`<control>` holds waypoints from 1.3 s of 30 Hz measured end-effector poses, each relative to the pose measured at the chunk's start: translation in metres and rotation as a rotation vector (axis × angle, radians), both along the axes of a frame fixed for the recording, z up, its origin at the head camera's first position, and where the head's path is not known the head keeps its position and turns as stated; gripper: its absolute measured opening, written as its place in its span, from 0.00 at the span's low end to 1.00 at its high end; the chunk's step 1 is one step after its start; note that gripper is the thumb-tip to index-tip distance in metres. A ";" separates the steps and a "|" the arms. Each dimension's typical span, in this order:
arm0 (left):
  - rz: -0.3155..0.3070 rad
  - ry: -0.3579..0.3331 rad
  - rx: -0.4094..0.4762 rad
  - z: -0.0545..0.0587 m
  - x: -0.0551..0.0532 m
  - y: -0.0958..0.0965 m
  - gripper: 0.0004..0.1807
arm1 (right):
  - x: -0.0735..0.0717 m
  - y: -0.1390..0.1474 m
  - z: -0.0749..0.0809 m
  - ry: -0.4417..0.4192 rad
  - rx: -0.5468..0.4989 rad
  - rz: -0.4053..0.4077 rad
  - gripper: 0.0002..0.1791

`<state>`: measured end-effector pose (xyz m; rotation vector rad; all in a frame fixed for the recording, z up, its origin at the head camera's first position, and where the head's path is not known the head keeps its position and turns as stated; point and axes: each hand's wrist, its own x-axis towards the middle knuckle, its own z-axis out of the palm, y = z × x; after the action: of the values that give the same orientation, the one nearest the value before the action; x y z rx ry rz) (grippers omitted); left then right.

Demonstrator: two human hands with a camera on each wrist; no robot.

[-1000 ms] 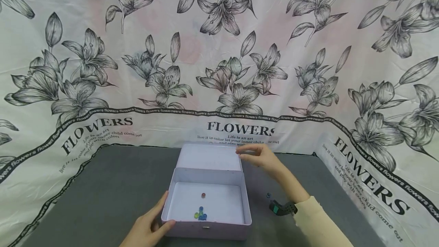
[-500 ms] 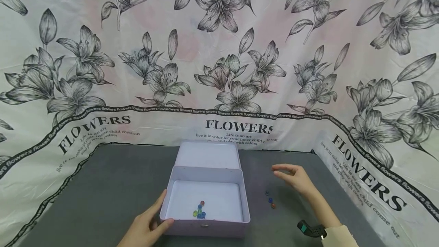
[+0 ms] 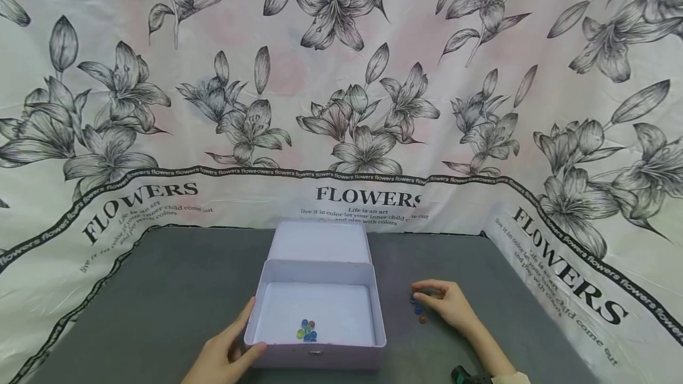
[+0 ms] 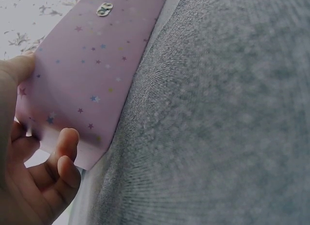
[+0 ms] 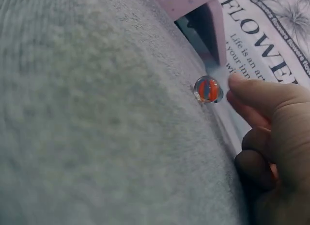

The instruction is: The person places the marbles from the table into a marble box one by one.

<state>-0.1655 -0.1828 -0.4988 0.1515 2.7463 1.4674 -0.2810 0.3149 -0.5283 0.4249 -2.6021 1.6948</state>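
A pale lilac box [image 3: 320, 359] stands with its lid [image 3: 319, 242] folded back. My left hand [image 3: 224, 351] grips its near left corner, thumb on the front edge and fingers along the side. In the left wrist view, small stars dot the front wall [image 4: 92, 65]. Inside lie several glass marbles, among them a yellow-green marble [image 3: 300, 334] and a reddish one [image 3: 312, 324]. Right of the box, my right hand [image 3: 450, 307] reaches down, thumb and forefinger parted at the farthest of three marbles. A blue marble [image 3: 418, 311] and an orange marble [image 5: 208, 89] lie nearer.
The box and loose marbles are on a grey cloth-covered table [image 3: 176, 289]. Behind it hangs a white curtain [image 3: 341, 135] printed with flowers and lettering. A dark band [image 3: 469, 376] sits on the right wrist.
My right hand has moved from beside the lid, rightward and down to the loose marbles. The reddish marble in the box has rolled toward the others. My left hand keeps its place on the box.
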 end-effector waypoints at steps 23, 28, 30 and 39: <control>-0.050 0.006 0.035 -0.002 0.000 0.005 0.48 | 0.006 0.007 0.000 0.148 0.212 -0.087 0.08; -0.041 0.028 0.035 -0.002 0.000 0.005 0.48 | 0.005 0.005 0.001 0.109 0.192 -0.105 0.08; -0.035 0.020 0.029 -0.001 0.000 0.005 0.48 | 0.005 0.004 0.002 0.079 0.168 -0.111 0.10; -0.022 -0.003 0.013 0.001 -0.001 0.002 0.48 | -0.003 -0.004 0.015 0.019 0.027 -0.125 0.14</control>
<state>-0.1663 -0.1809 -0.4977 0.1791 2.7245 1.4795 -0.2840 0.3113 -0.5132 0.2711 -2.5812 1.6115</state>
